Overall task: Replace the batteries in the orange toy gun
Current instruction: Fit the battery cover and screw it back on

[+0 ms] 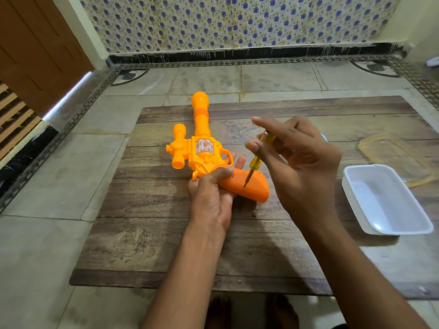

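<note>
I have the orange toy gun [204,148] lying on its side on the wooden bench [166,233], its long round-tipped barrel pointing away from me and its darker orange grip [247,186] angled toward my right. The body is bright yellow-orange plastic, with a silvery sticker on the cylinder housing, a stubby scope-like piece standing off its left side and a band of deeper orange around the barrel. My left hand [211,198] grasps the gun where the grip meets the body, thumb curled over the top and fingertips showing beyond the trigger guard. My right hand [301,167] pinches a small screwdriver [255,160] with a clear yellow handle between thumb and fingers, the index finger stretched out above it; the metal tip touches the side of the grip. To my right, a white plastic tray [389,222] sits on the bench edge, with a clear yellowish lid [370,143] just behind it. The bench stands on a tiled floor [47,210].
</note>
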